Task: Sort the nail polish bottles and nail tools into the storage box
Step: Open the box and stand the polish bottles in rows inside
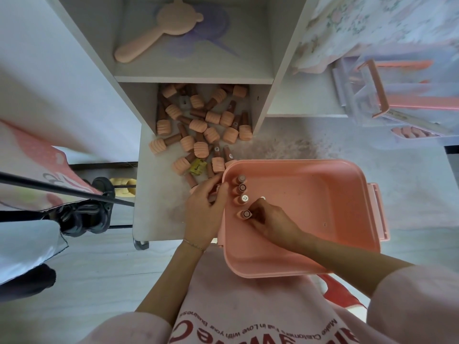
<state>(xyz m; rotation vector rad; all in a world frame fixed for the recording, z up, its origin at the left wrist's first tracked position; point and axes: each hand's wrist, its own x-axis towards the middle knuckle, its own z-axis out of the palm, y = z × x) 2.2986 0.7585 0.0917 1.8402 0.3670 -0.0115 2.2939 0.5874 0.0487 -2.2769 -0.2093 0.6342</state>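
Centre-left of the frame, bottles (pixel 198 125) lie strewn on the white shelf (pixel 159 194), ridged peach caps and brown bodies pointing every way. The left hand (pixel 205 209), fingers curled, pinches a bottle at the box rim. Just right, four bottles (pixel 241 197) stand in a row along the left wall of the smooth pink plastic box (pixel 323 194). The right hand (pixel 270 220) pinches the nearest one.

We count four nail polish bottles (pixel 241 196) standing in one pink storage box (pixel 323 194). Loose bottles (pixel 198 120) on the shelf number roughly thirty; overlap prevents an exact figure. One yellow item (pixel 198 167). One hand mirror (pixel 159 28).
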